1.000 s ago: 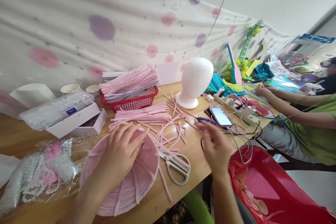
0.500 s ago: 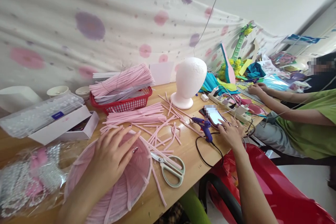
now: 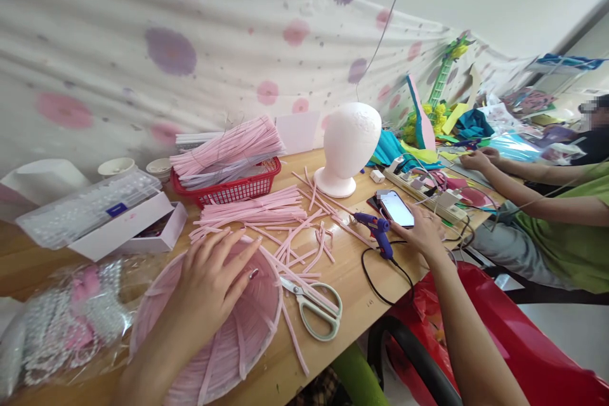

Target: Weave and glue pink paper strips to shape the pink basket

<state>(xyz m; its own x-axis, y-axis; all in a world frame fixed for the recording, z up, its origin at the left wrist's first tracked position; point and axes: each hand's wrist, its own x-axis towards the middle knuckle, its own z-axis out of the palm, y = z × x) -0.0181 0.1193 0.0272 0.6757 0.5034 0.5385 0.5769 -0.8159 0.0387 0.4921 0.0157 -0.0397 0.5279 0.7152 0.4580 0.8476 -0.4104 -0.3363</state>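
Observation:
My left hand (image 3: 219, 273) lies with outstretched fingers across the far rim of a pink, ribbed, bowl-shaped piece (image 3: 254, 336), whose open inside faces me. On the right, my right hand (image 3: 423, 228) is at the near edge of a smartphone (image 3: 397, 208) with a lit screen, its thumb and fingers apart. Beside that thumb lies a blue glue gun (image 3: 378, 231) with a black cord. Scissors (image 3: 318, 311) with pale handles rest right of the pink piece, partly under a pink strip. Loose pink strips (image 3: 290, 244) are scattered beyond them.
A red basket (image 3: 257, 187) holds bundled pink strips. A white foam head (image 3: 349, 146) stands at the back. Power strips (image 3: 423, 193) lie beyond the phone. Clear boxes and bagged beads (image 3: 76, 323) sit left. At right, a co-worker in a green shirt (image 3: 580, 228) works at the table.
The view has shifted slightly, moving most things rightward. My right thumb has spread away from the fingers, nearer the glue gun. My left hand stays on the pink piece.

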